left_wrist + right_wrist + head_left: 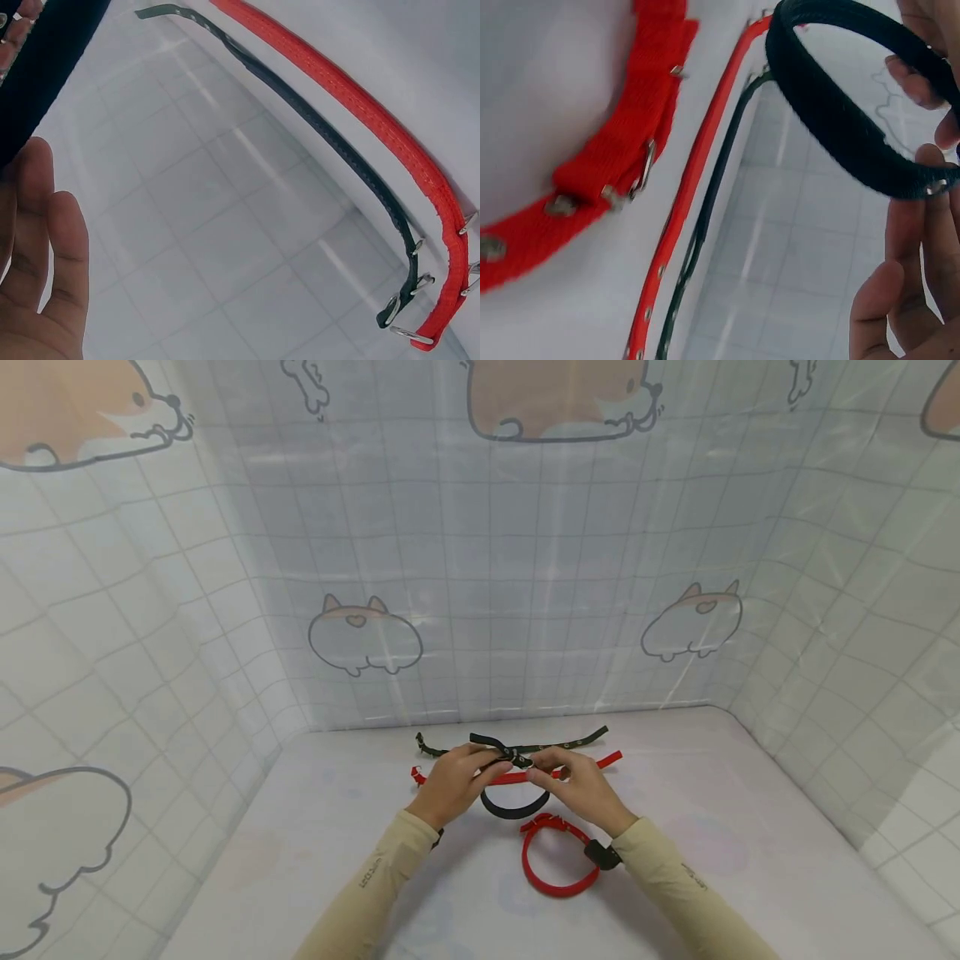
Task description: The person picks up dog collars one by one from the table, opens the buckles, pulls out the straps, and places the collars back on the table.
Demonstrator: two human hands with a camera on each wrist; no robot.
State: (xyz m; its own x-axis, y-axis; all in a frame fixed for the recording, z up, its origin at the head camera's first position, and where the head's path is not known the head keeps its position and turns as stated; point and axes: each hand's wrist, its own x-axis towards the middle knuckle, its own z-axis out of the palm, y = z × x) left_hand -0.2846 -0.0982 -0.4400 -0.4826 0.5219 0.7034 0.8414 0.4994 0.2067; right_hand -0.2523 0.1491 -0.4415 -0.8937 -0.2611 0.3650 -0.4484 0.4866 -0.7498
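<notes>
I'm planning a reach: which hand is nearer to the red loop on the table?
Right. The right hand is just beyond and slightly right of the red loop; the left hand is farther off, beyond it and to its left.

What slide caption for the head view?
Left hand and right hand hold a looped dark collar; buckled red collar, unbuckled red collar and unbuckled dark-green collar lie on a white surface.
</notes>
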